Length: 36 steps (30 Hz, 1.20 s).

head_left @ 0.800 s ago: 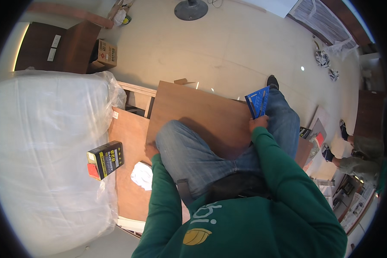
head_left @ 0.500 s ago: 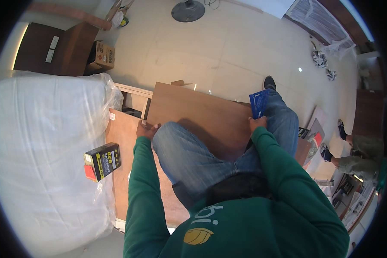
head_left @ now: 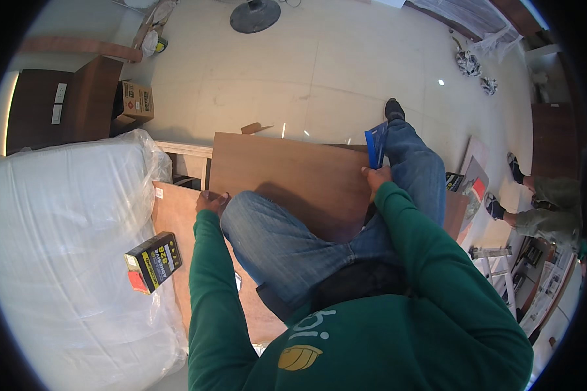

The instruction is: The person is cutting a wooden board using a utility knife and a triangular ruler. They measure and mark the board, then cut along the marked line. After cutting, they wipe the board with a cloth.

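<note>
From my remote seat I see a green sweatshirt (head_left: 404, 345), long sleeves (head_left: 216, 293) at 7 and 4 o'clock. Chest at 6: white lettering (head_left: 312, 324), yellow rounded motif (head_left: 300, 357). Faded blue jeans (head_left: 274, 241), creased. Black fabric (head_left: 362, 283) at waist, 5 o'clock, type unclear. Dark shoe (head_left: 393, 109), between 1 and 2.
</note>
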{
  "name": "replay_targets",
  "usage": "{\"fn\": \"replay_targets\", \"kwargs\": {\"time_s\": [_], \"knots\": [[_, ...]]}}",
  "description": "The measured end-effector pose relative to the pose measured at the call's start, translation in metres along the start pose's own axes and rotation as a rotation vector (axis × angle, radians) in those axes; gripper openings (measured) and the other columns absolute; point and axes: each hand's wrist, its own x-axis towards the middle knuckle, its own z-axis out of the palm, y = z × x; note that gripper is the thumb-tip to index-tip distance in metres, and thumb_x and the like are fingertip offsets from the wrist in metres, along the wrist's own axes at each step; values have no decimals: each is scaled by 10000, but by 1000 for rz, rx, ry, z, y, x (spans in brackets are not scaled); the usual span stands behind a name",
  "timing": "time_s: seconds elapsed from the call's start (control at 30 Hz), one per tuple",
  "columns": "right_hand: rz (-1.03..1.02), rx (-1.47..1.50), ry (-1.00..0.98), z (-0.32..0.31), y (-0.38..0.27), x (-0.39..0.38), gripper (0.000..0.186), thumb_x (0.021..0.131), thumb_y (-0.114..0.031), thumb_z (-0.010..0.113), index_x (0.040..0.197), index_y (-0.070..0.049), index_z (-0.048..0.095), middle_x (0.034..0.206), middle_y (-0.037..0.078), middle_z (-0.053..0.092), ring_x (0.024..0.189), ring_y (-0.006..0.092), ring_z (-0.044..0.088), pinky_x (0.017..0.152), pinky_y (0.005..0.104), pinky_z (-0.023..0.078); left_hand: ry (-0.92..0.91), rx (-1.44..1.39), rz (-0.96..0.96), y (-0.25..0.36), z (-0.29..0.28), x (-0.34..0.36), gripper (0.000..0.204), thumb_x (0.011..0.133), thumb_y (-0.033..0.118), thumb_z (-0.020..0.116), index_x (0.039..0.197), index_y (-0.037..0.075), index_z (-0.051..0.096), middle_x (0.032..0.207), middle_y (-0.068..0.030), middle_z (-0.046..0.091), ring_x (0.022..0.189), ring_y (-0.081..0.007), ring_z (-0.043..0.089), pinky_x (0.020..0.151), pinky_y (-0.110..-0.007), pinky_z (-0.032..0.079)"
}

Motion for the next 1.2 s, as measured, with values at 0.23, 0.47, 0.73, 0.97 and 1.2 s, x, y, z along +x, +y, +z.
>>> {"fn": "replay_targets", "kwargs": {"time_s": [0.23, 0.47, 0.73, 0.97, 1.2], "knots": [[-81, 108, -21, -4, -1, 14, 546, 839, -241, 837, 1185, 99, 585, 1133, 248, 706, 1026, 360, 703, 929, 426, 536, 33, 51, -44, 35, -4, -13, 937, 728, 383, 954, 1424, -92, 546, 1427, -279, 621, 1360, -374, 591, 1155, -428, 456], [-36, 366, -105, -2, -27, 3, 520, 862, -212, 825, 1239, 46, 577, 1075, 159, 699, 953, 259, 687, 864, 410, 549, -24, -155, -101, -4, -3, 9, 569, 820, 249, 895, 1213, -60, 625, 1163, -192, 720, 1071, -283, 698, 983, -399, 542], [12, 524, -131, -21, -22, 14, 463, 882, -129, 804, 1253, 26, 574, 1080, 133, 692, 939, 248, 683, 862, 404, 566, -94, -116, -83, 46, 14, -11, 661, 766, 375, 926, 1149, -73, 625, 1152, -182, 708, 1060, -282, 679, 973, -394, 526], [-149, 345, -166, 3, -58, 1, 485, 873, -165, 819, 1257, 7, 578, 1096, 107, 668, 1008, 222, 638, 888, 390, 525, -2, -269, -73, -40, -27, 2, 585, 779, 347, 934, 1092, -48, 638, 1051, -101, 722, 946, -218, 677, 892, -344, 535], [-374, 240, -95, -13, -113, -6, 563, 869, -234, 803, 1287, 76, 589, 1135, 181, 706, 1007, 281, 685, 924, 394, 532, 46, -371, -47, 15, -43, -36, 429, 808, 303, 939, 986, 5, 686, 910, -40, 714, 818, -151, 649, 785, -315, 535]]}}
